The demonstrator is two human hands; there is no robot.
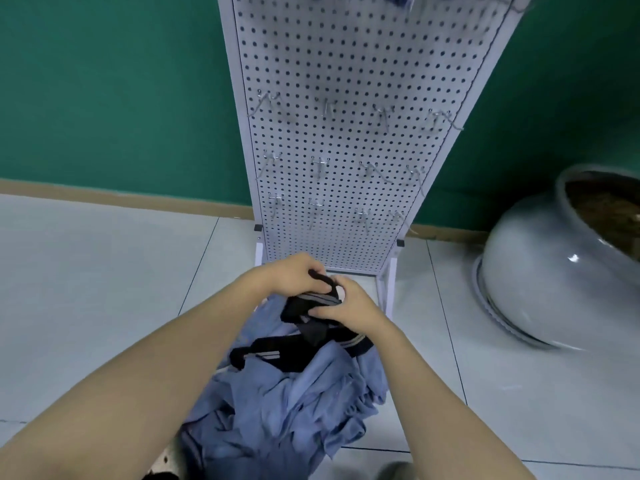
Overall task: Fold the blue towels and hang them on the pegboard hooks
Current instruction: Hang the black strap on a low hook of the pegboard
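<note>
Pale tiled floor (104, 289), green wall (104, 81), big grey ceramic pot (540, 282) off to the right. The white pegboard (346, 98) stands upright with its hooks (323, 107) sticking out, top cut off. Left hand (294, 275) and right hand (349, 303) both grip a dark striped cloth (304, 308) above the crumpled blue towels (294, 403) heaped on the floor, stretching toward the pegboard; the near end is hard to make out.

Colours and patterns observed

Towels (294, 403): pale blue, plain. Dark garment (311, 327): black with grey-white stripes. Pegboard (346, 81): white, regular grid of dark holes; hooks (322, 166) silver. Wall (104, 91): teal green, tan skirting. Floor (86, 271): pale grey tiles, dark joints. Pot (540, 271): glossy grey-white, brown contents.
</note>
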